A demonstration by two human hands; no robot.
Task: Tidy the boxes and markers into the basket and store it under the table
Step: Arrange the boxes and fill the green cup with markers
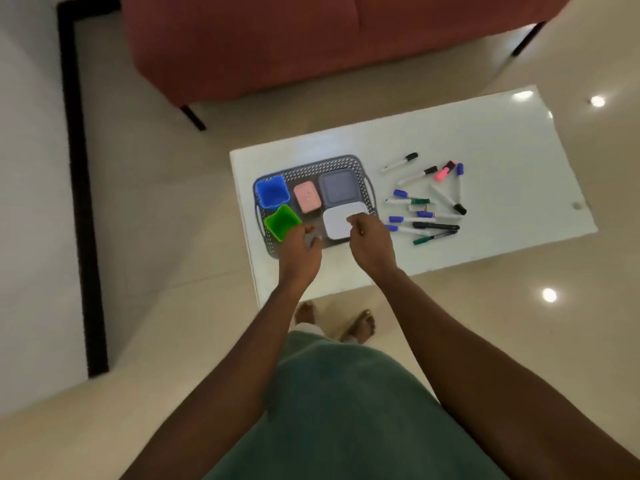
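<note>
A grey woven basket (360,168) sits on the left part of the white table (485,140). Inside it lie a blue box (272,191), a green box (282,221), a pink lidded box (307,197), a grey lidded box (337,187) and a white lidded box (337,223). Several markers (427,199) are scattered on the table right of the basket. My left hand (300,252) hovers over the basket's near edge beside the green box, fingers curled. My right hand (370,240) is at the white box's right edge, fingers loosely curled; neither hand clearly holds anything.
A red sofa (277,46) on dark legs stands beyond the table. Glossy tiled floor (156,202) surrounds the table. A black strip (79,168) runs along the floor at the left. My feet (360,325) stand at the table's near edge.
</note>
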